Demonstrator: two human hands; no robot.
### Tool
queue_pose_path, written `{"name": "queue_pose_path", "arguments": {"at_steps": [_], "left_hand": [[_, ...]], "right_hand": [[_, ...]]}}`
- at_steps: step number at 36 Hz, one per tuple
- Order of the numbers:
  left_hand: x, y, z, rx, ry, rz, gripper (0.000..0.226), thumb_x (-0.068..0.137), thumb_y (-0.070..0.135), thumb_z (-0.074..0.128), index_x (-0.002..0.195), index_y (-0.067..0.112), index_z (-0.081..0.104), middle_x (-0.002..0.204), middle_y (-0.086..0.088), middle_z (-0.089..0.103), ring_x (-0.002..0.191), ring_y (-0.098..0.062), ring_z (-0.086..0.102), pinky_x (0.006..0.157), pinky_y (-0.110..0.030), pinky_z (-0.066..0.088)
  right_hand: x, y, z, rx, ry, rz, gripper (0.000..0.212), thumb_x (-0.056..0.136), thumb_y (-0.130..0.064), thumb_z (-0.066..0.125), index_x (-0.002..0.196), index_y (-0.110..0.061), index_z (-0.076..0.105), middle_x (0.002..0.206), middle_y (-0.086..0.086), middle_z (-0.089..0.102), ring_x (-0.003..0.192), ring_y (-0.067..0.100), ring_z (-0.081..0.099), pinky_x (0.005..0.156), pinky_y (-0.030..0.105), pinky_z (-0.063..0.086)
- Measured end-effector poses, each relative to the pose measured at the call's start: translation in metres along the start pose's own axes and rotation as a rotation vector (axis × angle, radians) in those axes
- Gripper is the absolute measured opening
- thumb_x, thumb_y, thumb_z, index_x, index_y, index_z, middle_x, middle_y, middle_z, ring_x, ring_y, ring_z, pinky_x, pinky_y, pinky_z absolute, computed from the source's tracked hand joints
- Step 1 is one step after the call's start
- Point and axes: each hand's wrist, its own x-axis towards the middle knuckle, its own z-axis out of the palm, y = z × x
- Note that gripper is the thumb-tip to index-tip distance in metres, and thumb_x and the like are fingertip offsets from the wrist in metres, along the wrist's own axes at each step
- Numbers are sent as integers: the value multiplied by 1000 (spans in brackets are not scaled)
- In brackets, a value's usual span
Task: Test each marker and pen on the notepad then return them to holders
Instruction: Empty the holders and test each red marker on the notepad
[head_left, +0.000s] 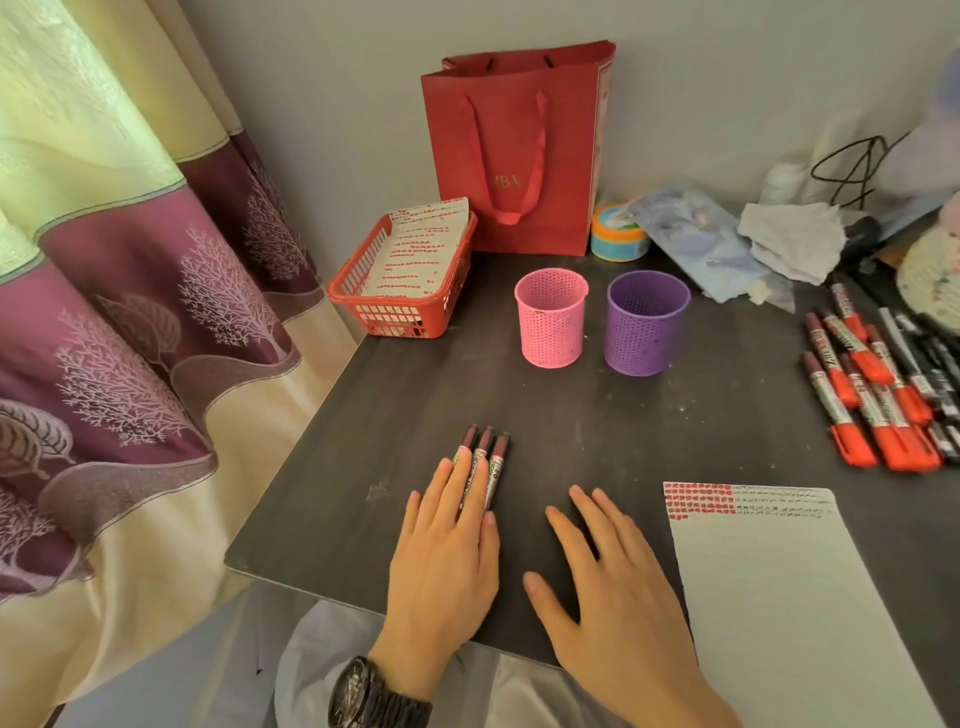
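Observation:
Three markers (484, 447) lie side by side on the dark table, caps pointing away from me. My left hand (447, 551) rests flat on their near ends with straight fingers. Just to the right, my right hand (608, 577) lies flat on the bare table, fingers spread, holding nothing. A white notepad (779, 597) with rows of red and dark test marks along its top sits at the near right. A pink mesh holder (551, 319) and a purple mesh holder (645, 323) stand farther back, both looking empty. A pile of red and black markers (878, 384) lies at the right edge.
A red basket (400, 312) holding marked sheets sits at the back left, beside a red paper bag (514, 156). A small round tub (618, 234), crumpled paper (789, 239) and other clutter fill the back right. A curtain (130, 312) hangs left of the table's edge.

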Motion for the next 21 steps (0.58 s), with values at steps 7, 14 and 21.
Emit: {"name": "queue_pose_path", "arguments": {"at_steps": [7,14,21], "left_hand": [[-15,0,1,15,-16,-19,55,105,43,16,149,40,-17,157,23,-22,141,4,-30,115,-26,-14],[-10,10,-11,6,-51,-31,57,103,49,18,147,42,-17,159,22,-15,142,0,-26,117,-32,-10],[15,32,-31,-49,8,50,69,89,61,20,151,34,30,154,13,34,148,-15,23,117,-48,25]], "right_hand": [[1,0,1,49,-4,-16,76,91,-76,27,157,-39,25,168,-10,8,155,15,3,116,35,3],[0,5,-7,117,-17,-38,72,95,-71,32,157,-40,15,168,-14,-9,150,6,-19,117,31,-8],[-14,56,-70,564,118,3,52,84,-70,41,132,-50,49,145,-43,30,135,-21,25,107,6,21]]}}
